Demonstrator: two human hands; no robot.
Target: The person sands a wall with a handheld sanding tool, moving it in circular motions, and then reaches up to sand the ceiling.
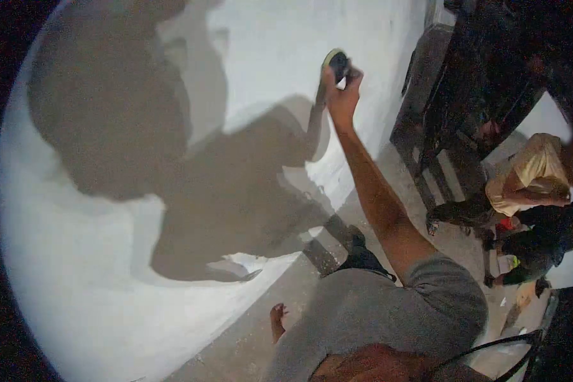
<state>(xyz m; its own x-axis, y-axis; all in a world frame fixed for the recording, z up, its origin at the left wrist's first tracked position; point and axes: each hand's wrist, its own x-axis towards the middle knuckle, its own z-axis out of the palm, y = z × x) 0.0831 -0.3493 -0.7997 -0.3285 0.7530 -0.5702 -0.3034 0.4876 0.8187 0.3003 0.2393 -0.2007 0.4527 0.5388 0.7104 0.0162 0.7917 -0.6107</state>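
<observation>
My right hand [344, 94] reaches far out to the white wall [267, 57]. Its fingers and thumb grip a small round pad [338, 62] with a dark back and a pale yellowish rim. The pad is at the wall surface; its exact kind is hard to make out. My left hand [278, 312] hangs low beside my grey shirt [375, 305], near the wall's foot. Its fingers are loosely bent and apart, with nothing visible in them.
My large shadow [235, 184] covers much of the wall. Grey concrete floor [235, 331] runs along its base. At right, people [535, 172] stand near dark furniture-like shapes [452, 95]. A black cable or strap [490, 347] curves at lower right.
</observation>
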